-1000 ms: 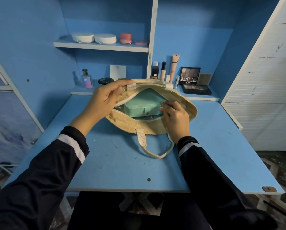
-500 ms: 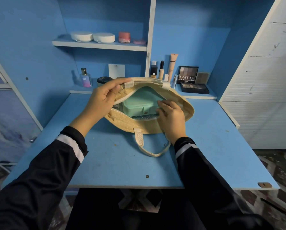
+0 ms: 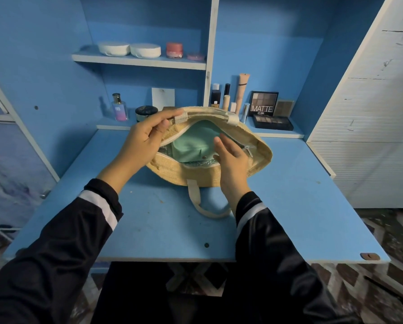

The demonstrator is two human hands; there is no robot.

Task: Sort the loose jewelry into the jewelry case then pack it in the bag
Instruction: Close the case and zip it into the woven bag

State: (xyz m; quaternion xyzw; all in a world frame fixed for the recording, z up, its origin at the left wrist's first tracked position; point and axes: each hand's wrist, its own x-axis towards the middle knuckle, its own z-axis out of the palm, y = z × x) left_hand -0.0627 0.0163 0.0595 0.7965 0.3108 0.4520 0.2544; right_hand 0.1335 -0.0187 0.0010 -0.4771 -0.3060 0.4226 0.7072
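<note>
- Left hand pinches the far rim of the woven straw-coloured tote bag between thumb and curled fingers, holding its mouth wide.
- Mint-green hard jewelry case lies inside the bag (lid closed), on a silvery lining.
- Right hand hangs over the mouth's right side, fingers straight and apart, gripping nothing; whether it touches the case cannot be told.
- The bag lies near the back edge of the blue worktop, its near handle trailing toward the front edge.
</note>
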